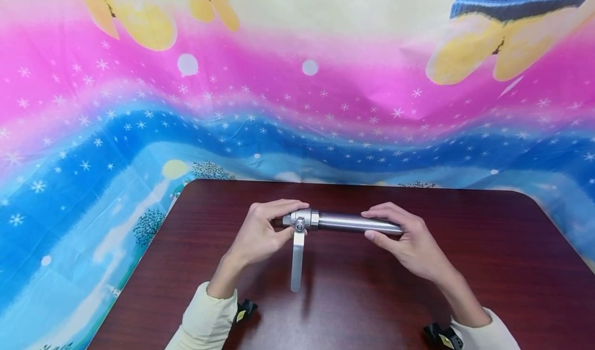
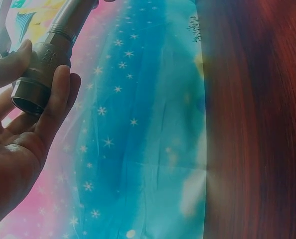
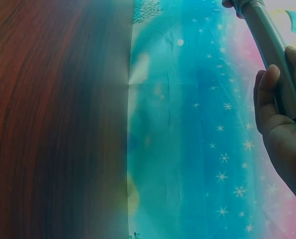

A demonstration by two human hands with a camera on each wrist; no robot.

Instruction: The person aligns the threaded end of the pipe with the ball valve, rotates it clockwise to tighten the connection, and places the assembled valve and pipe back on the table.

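Note:
A ball valve (image 1: pixel 304 217) with a flat metal lever handle (image 1: pixel 296 267) is joined to a smooth steel pipe (image 1: pixel 344 222). My left hand (image 1: pixel 260 231) grips the valve body, thumb on one side and fingers on the other. In the left wrist view the open round end of the valve (image 2: pixel 31 97) shows between the fingers, and pipe threads (image 2: pixel 62 32) show where the pipe meets it. My right hand (image 1: pixel 413 241) holds the far end of the pipe between thumb and fingers. That end is partly hidden by the palm. The lever points toward me, roughly square to the pipe.
Beneath the hands lies a dark red-brown wooden table (image 1: pixel 372 308) with rounded far corners. Behind it hangs a printed cloth (image 1: pixel 279 97) in pink and blue with snowflakes. Black straps with small fittings (image 1: pixel 246 311) sit at both cuffs.

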